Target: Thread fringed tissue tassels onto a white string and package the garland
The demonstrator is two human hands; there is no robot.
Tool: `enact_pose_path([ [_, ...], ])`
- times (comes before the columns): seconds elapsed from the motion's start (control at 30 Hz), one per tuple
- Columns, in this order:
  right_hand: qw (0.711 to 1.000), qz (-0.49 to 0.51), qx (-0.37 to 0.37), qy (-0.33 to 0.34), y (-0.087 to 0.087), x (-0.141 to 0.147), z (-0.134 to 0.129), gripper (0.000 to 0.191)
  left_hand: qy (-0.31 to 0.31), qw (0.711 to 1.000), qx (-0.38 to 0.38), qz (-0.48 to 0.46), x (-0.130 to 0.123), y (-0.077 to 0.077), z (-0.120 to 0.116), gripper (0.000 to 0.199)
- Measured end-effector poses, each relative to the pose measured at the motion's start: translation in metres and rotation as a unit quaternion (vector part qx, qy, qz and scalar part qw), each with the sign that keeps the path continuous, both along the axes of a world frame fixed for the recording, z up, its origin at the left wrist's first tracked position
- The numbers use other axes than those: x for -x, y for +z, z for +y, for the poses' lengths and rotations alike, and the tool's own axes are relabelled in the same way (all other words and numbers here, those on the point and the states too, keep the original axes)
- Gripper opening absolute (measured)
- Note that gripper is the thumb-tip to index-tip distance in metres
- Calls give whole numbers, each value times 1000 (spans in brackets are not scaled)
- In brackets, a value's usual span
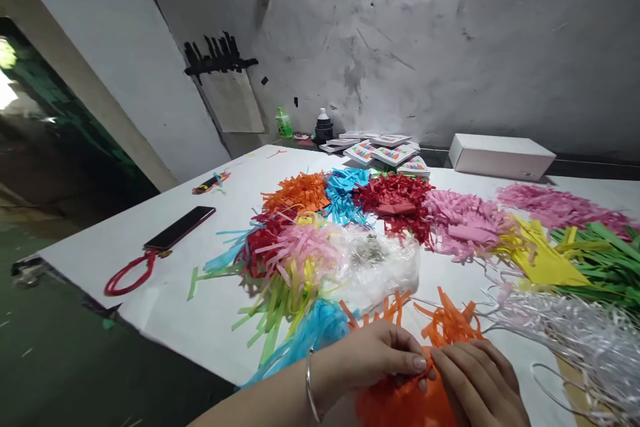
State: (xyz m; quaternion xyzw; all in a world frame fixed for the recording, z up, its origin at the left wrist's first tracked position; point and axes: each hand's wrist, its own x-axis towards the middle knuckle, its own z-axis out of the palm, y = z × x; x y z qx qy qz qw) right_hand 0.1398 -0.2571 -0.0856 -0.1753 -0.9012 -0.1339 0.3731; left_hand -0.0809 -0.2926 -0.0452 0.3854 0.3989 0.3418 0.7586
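At the table's near edge my left hand (385, 357), with a silver bangle on its wrist, pinches orange fringed tissue paper (407, 403). My right hand (480, 377) is beside it, its fingers bent together over the same paper. The two hands almost touch at the pinched part. Orange strips spread out beyond both hands. Blue tissue strips (313, 333) lie under and behind my left forearm. Just beyond the hands sits a clear plastic bag (375, 267). White string (575, 333) lies to the right of my right hand.
Fringed paper bunches in orange (300, 193), red (397, 197), pink (463, 220), yellow (543, 257) and green (605, 267) cover the white table (200, 320). A phone (181, 227) with a red strap lies left. Printed cards (393, 154) and a white box (500, 156) stand along the wall.
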Motion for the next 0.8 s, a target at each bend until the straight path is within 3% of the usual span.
enact_pose_path([
  [0.13,1000,3,30,8,10,1,2,26,23,1000,6,-5,-1,-2,-1,47],
  [0.3,989,48,139,-1,19,15,-7,21,81,996,-41,-11,-6,-5,-4,51],
  [0.43,979,83,186,-23,6,21,-15,27,154,985,-79,-1,-15,-7,-7,50],
  [0.6,979,108,165,-44,-11,21,-18,32,187,971,-142,33,-20,-10,-11,31],
  [0.7,984,106,123,-69,-13,26,-21,40,204,945,-219,132,-19,-7,-14,9],
  [0.8,975,130,143,-108,-13,37,-26,33,192,894,-323,244,-16,-1,-19,6],
])
